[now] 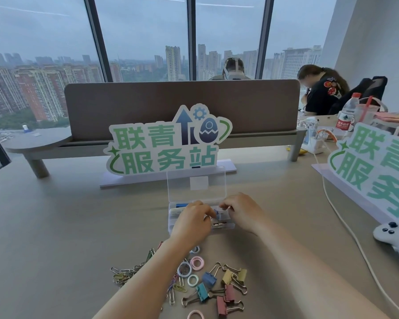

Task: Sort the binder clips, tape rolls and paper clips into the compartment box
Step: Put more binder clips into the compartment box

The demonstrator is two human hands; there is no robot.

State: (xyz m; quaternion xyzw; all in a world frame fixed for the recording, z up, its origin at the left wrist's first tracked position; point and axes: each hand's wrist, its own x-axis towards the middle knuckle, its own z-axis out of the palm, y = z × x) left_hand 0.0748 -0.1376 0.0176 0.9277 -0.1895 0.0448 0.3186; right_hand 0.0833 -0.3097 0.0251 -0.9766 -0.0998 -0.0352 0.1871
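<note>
Two bare forearms entering from bottom edge, no sleeves visible anywhere up to frame border. Left hand (190, 223) bare: no glove, no watch, no bracelet at wrist. Right hand (242, 211) likewise bare, wrist unadorned. Possible thin ring on a left finger, too blurred to confirm. Fingernails too small to judge. Knuckles rounded, fingers slim. Wide-angle lens stretching both forearms near bottom.

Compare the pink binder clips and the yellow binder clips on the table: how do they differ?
The pink binder clips lie nearest the camera; the yellow binder clips lie further back, closer to the clear plastic compartment box. Pink is the stronger colour; yellow is pale, near khaki. Both are loose on the table, unsorted, with silver wire handles.
</note>
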